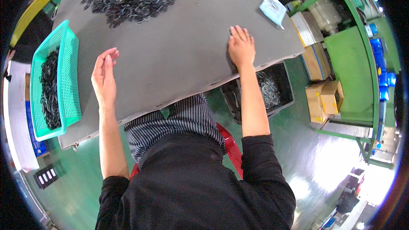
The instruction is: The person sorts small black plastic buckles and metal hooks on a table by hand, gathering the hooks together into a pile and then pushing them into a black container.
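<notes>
My right hand (241, 49) lies palm down on the grey table (170, 55), near its right front edge, with its fingers stretched out. A little of something dark shows at the edges of that hand; most of it is hidden under the fingers. On the left, my left hand (104, 76) hovers over the table with its thumb up and fingers loosely extended; nothing shows in it. Beside it stands a turquoise plastic basket (69, 72) holding small dark parts (50, 89). A broad heap of similar small black parts (138, 0) lies at the far side of the table.
A light blue packet (273, 10) rests near the table's right edge. Below that edge, a dark crate (289, 89) contains small shiny pieces (268, 89). Cardboard boxes (324, 98) and a green metal rack (349, 72) stand to the right. Another person (36, 34) is at the far left.
</notes>
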Tool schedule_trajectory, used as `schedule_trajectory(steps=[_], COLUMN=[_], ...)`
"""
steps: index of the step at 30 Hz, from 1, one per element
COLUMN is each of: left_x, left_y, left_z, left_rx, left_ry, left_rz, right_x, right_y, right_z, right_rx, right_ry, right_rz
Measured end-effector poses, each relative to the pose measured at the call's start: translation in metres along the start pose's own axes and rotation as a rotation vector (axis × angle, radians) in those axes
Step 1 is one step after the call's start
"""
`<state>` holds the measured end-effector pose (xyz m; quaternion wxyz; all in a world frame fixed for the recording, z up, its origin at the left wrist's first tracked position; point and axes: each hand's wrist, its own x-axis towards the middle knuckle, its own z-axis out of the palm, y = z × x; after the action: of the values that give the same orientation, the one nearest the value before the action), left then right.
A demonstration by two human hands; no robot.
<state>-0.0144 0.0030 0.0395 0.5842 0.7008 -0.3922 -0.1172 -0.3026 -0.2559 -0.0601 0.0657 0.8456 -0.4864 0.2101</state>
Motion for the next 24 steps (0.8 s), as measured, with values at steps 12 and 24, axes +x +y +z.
schedule_trajectory(steps=[12,24], left_x=[0.078,0.364], left_y=[-0.038,-0.115], left_z=[0.041,0.178], left_rx=[0.218,0.969], left_ry=[-0.074,-0.172], left_rz=[0.136,0.012], right_x=[-0.079,0.338], right_y=[0.106,-0.033], right_z=[-0.091,0.151], right_rx=[-0.191,0.459], right_ry=[0.057,-0.124], right_rz=[0.435,0.005])
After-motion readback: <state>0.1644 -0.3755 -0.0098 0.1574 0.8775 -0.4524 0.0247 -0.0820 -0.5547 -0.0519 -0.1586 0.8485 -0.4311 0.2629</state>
